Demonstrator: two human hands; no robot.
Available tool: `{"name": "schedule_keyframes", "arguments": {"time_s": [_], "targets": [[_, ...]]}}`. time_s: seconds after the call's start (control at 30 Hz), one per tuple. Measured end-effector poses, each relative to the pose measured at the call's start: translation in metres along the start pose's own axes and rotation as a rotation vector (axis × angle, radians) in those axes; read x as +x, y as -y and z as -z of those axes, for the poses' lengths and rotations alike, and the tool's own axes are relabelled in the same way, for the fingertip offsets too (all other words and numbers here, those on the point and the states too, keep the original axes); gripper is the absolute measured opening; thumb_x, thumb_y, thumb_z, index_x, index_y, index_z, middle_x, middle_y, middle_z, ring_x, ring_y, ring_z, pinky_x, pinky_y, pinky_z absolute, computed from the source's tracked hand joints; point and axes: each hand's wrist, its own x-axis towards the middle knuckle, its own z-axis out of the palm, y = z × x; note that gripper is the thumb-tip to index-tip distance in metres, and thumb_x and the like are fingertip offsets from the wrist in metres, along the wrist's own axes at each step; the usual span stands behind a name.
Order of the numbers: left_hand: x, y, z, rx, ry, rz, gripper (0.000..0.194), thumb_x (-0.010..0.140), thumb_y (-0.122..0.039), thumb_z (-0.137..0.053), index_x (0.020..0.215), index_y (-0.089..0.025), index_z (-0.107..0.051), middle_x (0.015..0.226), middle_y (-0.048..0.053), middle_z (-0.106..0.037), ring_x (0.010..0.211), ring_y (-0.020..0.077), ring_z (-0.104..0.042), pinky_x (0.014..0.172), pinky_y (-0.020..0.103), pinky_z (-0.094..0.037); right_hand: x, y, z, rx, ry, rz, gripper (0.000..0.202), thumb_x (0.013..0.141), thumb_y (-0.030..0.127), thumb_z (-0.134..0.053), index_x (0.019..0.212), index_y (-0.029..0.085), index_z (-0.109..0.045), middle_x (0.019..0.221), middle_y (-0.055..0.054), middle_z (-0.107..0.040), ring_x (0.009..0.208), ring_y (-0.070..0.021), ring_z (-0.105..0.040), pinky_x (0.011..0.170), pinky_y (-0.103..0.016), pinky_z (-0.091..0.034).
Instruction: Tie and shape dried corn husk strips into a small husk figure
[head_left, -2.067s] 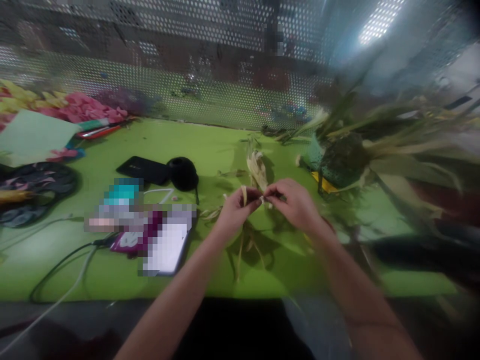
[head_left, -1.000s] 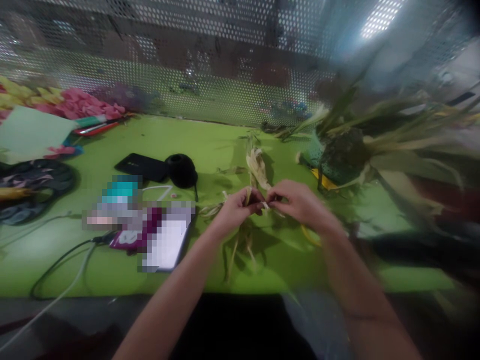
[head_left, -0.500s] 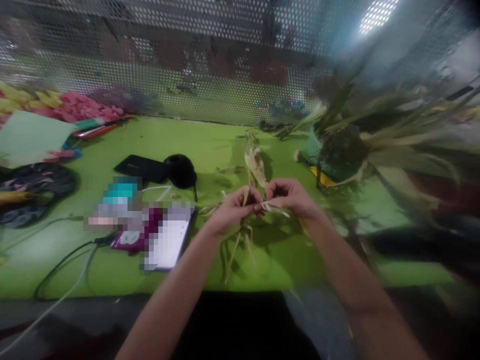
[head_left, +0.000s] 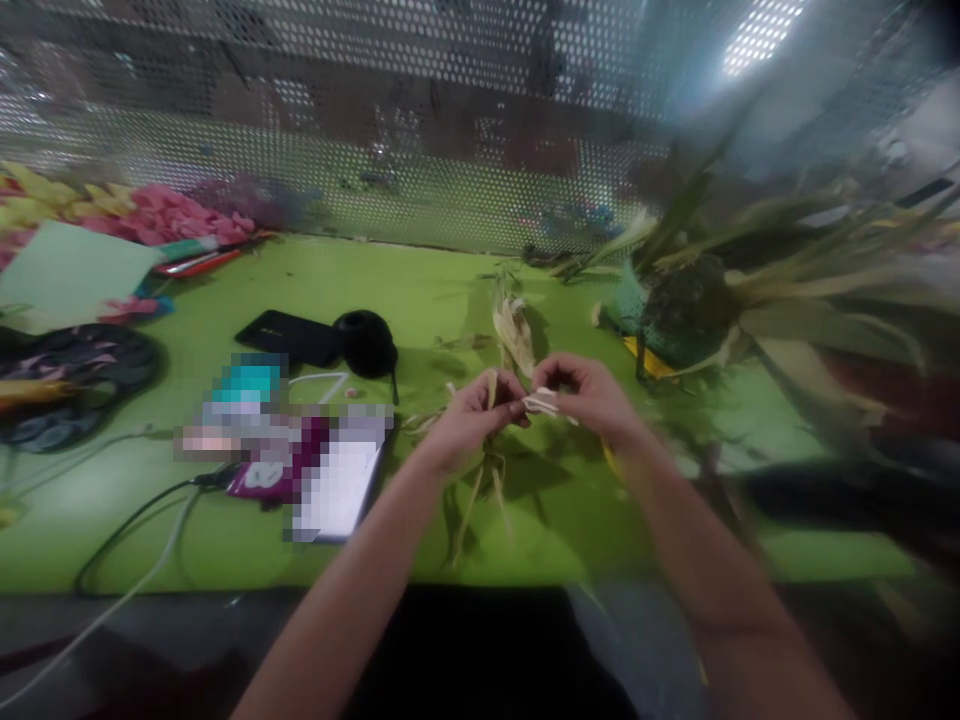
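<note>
Upper left of the frame: a heap of pink and yellow petals (head_left: 150, 215) and a pale green sheet (head_left: 64, 275) on the green surface (head_left: 225, 540); unchanged from the earlier views.

Left centre: a dark round tray (head_left: 71, 380) holding mixed scraps.

Centre left: a black phone (head_left: 289, 338) beside a black round object (head_left: 366, 345). Below them lie a blurred-out packet and a lit screen (head_left: 337, 485), with cables (head_left: 127, 545) running to the lower left. No brand, label or writing can be read anywhere; the one light mark on the maroon item is too small to make out.

Centre: left hand (head_left: 469, 425), clenched on a bundle of dried husk strips (head_left: 487, 470) whose loose ends hang down onto the surface.

Just right of it: right hand (head_left: 592, 398), pinching a pale strip (head_left: 546, 403) between thumb and fingers. Against the views of a second ago, this strip now shows drawn out flat between the two hands, which remain close together; the work on the bundle appears to be advancing by small pulls.

Right of the frame: a pile of green and dry leaves (head_left: 787, 290), blurred.
</note>
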Motion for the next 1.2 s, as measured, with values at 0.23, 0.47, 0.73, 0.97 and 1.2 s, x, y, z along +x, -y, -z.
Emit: {"name": "schedule_keyframes", "arguments": {"time_s": [0.23,0.47,0.73,0.97,1.2], "targets": [[0.000,-0.003,-0.005,0.126,-0.051,-0.096,0.026,0.078,-0.030,-0.078,0.094,-0.020,-0.060,0.085,-0.001,-0.061,0.078,0.0097,-0.058,0.073,0.023,-0.046,0.001,-0.002,-0.007,-0.016,-0.104,-0.026,0.016,0.075,0.031,-0.076,0.084,0.019,-0.071,0.077,0.000,-0.069,0.070,-0.0145,-0.061,0.065,-0.027,-0.047],[0.002,0.001,-0.006,0.092,-0.122,-0.091,0.018,0.082,-0.030,-0.071,0.092,-0.020,-0.061,0.084,0.000,-0.066,0.080,0.0121,-0.062,0.077,0.026,-0.047,-0.001,0.004,-0.007,-0.067,-0.068,0.006,0.013,0.080,0.030,-0.073,0.090,0.023,-0.076,0.085,-0.002,-0.074,0.077,-0.0168,-0.066,0.071,-0.030,-0.051],[0.002,0.001,-0.004,0.033,-0.227,-0.066,0.002,0.077,-0.017,-0.066,0.077,-0.019,-0.065,0.086,0.001,-0.070,0.084,0.0134,-0.064,0.084,0.028,-0.049,0.003,-0.003,0.000,0.103,-0.234,-0.016,0.010,0.081,0.030,-0.070,0.087,0.022,-0.073,0.084,-0.001,-0.073,0.079,-0.0164,-0.068,0.076,-0.030,-0.053],[0.007,0.004,0.002,0.334,-0.346,-0.111,0.021,0.080,-0.013,-0.057,0.095,-0.020,-0.071,0.095,0.004,-0.071,0.092,0.0176,-0.062,0.088,0.033,-0.047,0.005,-0.010,0.006,0.124,-0.258,-0.008,0.013,0.081,0.031,-0.071,0.091,0.023,-0.073,0.085,-0.001,-0.073,0.078,-0.0150,-0.067,0.075,-0.028,-0.053],[-0.001,-0.014,-0.010,0.596,-0.424,-0.243,0.034,0.085,-0.018,-0.059,0.116,-0.028,-0.070,0.125,0.005,-0.067,0.123,0.0265,-0.052,0.105,0.046,-0.037,0.008,-0.009,0.004,-0.034,-0.233,0.004,0.013,0.082,0.030,-0.071,0.091,0.021,-0.074,0.086,-0.002,-0.074,0.081,-0.0163,-0.067,0.078,-0.030,-0.053]]}}
